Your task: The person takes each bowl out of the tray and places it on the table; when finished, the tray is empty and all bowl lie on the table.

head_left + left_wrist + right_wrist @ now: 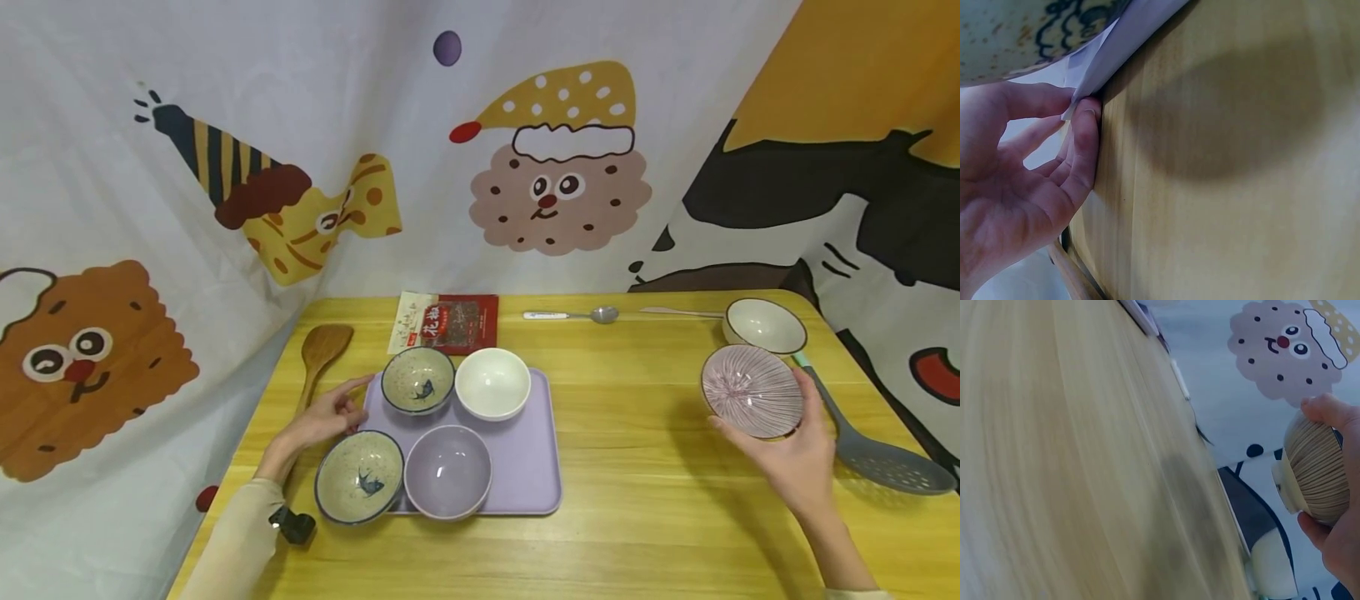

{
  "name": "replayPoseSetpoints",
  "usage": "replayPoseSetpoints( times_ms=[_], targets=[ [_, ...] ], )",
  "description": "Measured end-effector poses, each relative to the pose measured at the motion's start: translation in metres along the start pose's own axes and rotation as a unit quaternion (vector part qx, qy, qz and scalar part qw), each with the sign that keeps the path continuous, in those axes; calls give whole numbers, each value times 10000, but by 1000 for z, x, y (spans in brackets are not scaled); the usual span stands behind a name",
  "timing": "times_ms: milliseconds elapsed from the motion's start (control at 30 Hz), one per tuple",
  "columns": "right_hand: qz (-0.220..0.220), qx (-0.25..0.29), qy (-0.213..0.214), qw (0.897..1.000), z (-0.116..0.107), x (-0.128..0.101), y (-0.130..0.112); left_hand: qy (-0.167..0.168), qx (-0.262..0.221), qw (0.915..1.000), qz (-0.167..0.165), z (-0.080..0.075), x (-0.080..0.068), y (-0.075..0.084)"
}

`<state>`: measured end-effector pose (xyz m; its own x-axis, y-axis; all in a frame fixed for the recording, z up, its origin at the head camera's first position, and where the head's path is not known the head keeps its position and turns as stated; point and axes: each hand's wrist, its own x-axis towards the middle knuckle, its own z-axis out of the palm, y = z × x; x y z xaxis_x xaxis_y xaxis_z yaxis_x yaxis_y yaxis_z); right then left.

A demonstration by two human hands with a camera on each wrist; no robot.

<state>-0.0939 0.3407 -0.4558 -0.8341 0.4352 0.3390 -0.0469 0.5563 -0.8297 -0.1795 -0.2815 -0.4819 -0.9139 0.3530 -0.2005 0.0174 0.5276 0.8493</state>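
In the head view, the right hand is holding a striped bowl raised over the right side of the table, its lined interior facing the camera. The right wrist view is adding the ribbed outer wall and the foot, with digits gripping the bowl from opposite sides; how the remaining fingers are lying cannot be told.

At left, the left hand is bending its fingers at the edge of a lilac tray. The left wrist view is resolving the contact: thumb and fingertip are pinching the tray's rim, beside the dark-patterned outer wall of a speckled bowl.

Only the head view is giving the whole layout. A rear speckled bowl and a white bowl are standing side by side; a front speckled bowl is overhanging the tray's near left corner, beside a mauve bowl. A wooden spatula is lying to the left, a red packet and a spoon behind; a cream bowl and a slotted skimmer are resting at far right.
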Motion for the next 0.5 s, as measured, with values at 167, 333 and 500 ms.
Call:
replayPoseSetpoints(
  times_ms=[167,333,500],
  targets=[
    [408,-519,431,9969,-5,4,5,15,-5,10000,-2,0,0,2],
    [1041,-676,380,9915,-11,13,12,-34,-98,9999,7,0,-2,1],
    [1607,-796,324,9833,-18,22,19,-13,-122,9999,13,0,-2,2]
  ],
)
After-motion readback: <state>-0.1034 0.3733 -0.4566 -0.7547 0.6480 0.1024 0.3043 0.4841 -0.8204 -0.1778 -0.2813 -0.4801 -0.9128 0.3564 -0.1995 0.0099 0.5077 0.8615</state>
